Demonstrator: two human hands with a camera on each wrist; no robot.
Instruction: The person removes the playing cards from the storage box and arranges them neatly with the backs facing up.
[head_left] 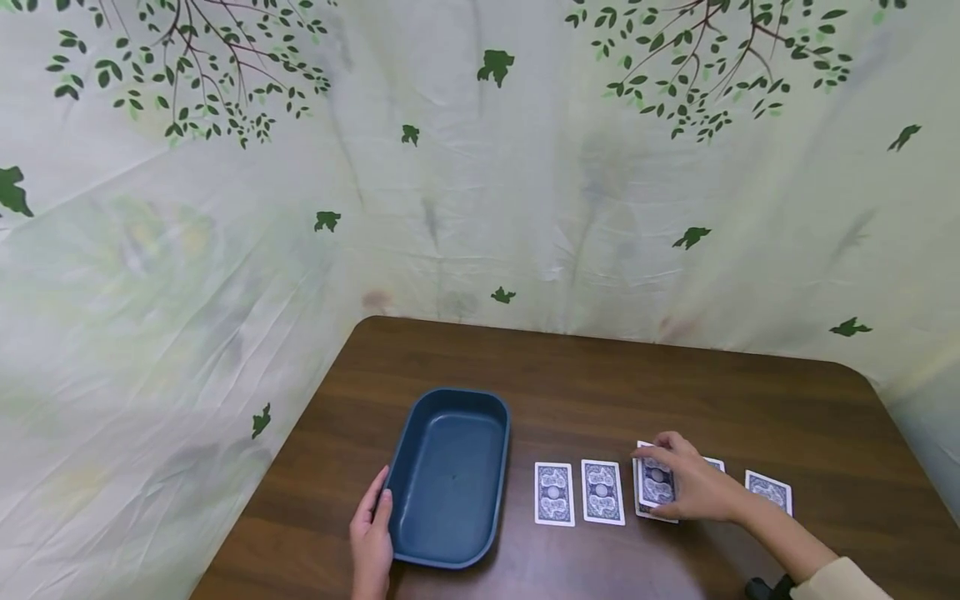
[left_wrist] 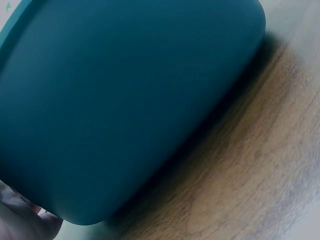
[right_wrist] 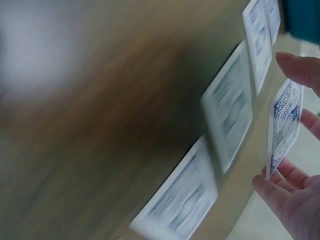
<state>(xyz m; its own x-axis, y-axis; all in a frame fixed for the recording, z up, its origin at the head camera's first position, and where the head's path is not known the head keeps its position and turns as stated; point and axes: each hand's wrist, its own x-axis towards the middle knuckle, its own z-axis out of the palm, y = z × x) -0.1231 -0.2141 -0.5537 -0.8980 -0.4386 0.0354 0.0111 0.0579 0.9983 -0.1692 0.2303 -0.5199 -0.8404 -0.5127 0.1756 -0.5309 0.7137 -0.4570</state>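
My left hand (head_left: 371, 537) holds the left side of a dark blue rectangular tray (head_left: 498, 500), with the thumb at its rim. The left wrist view is mostly filled by the tray's outer wall (left_wrist: 125, 100), and part of the hand shows at lower left. My right hand (head_left: 701, 483) pinches a playing card (right_wrist: 286, 125) by its edges between thumb and fingertips, its blue patterned back showing. In the head view this card overlaps another card lying on the table. Right of it, a further card (head_left: 716, 463) is mostly hidden behind the hand.
Two face-down cards, a left one (head_left: 553, 494) and a right one (head_left: 603, 492), lie between the tray and my right hand. Another card (head_left: 768, 490) lies by the right forearm. The brown wooden table (head_left: 600, 375) meets a leaf-patterned cloth (head_left: 525, 208) at the back.
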